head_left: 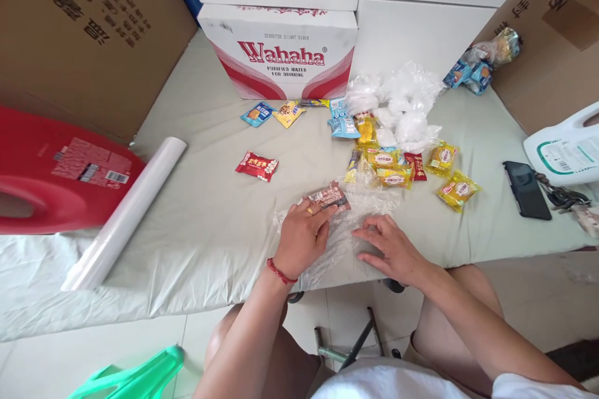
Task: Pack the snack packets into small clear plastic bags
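Observation:
My left hand point(302, 234), with a red cord bracelet at its wrist, lies over the lower edge of a brown-red snack packet point(333, 194). Its fingers rest on the packet, and the thumb stands apart from it. Beneath the packet is a crumpled sheet or bag of clear plastic point(344, 243) near the table's front edge. To the right, my right hand point(390, 246) hovers at or just over the plastic, fingers spread and nothing in them. Whether its fingertips touch the plastic I cannot tell. Beyond the hands lie yellow snack packets point(394, 176) and a red packet point(257, 166).
White plastic-wrapped pieces point(407, 106) are heaped before a Wahaha water carton point(285, 53). A white roll point(126, 212) and a red jug point(60, 168) are at left. A phone point(528, 190) and a white bottle point(568, 146) lie at right.

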Demonstrator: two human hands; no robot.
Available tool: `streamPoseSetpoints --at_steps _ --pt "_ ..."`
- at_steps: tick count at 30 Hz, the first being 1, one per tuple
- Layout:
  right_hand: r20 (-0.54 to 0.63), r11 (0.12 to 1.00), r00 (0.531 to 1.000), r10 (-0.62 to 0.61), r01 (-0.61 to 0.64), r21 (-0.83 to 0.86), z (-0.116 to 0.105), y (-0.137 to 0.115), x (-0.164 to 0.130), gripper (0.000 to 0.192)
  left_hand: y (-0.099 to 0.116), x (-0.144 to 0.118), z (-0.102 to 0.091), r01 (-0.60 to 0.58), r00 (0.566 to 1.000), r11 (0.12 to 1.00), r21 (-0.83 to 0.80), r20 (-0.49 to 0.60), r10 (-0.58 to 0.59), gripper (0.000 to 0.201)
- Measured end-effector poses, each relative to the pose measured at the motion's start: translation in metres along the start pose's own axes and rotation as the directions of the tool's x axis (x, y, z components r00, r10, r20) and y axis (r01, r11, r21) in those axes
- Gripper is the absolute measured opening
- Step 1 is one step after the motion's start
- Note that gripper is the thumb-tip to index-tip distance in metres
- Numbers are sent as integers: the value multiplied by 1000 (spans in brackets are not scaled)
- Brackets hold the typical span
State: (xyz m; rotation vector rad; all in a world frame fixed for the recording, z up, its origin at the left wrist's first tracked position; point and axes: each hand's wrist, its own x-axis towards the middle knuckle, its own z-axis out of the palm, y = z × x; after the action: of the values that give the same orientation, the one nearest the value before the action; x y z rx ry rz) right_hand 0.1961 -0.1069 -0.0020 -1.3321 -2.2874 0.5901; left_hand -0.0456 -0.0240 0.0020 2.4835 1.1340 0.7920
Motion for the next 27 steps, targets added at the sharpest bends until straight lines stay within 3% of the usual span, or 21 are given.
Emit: streamPoseSetpoints --at_steps 5,10,13,18,22,25,27 --pt "-100 993 990 -95 87 -77 16 -4 14 13 -6 0 2 14 998 998 63 53 -17 29" --pt "-255 993 960 -114 114 -14 -1 -10 26 10 -3 2 3 15 994 994 107 104 -27 34" --pt "-285 989 948 -146 140 -39 -13 -13 46 10 3 3 0 26 990 994 110 138 -41 32" --pt "-153 992 982 -115 122 39 -16 -6 93 20 6 5 -3 34 984 996 81 174 -48 27" --pt "2 991 998 -68 67 114 -8 6 120 21 -1 2 -10 121 981 988 -92 161 -105 31" --pt "58 993 998 -39 32 113 -4 7 128 16 0 -10 -21 270 963 935 -232 54 -265 37" --pt "50 995 999 8 -14 100 -3 4 129 12 6 -21 -26 280 949 923 -263 -71 -308 46"
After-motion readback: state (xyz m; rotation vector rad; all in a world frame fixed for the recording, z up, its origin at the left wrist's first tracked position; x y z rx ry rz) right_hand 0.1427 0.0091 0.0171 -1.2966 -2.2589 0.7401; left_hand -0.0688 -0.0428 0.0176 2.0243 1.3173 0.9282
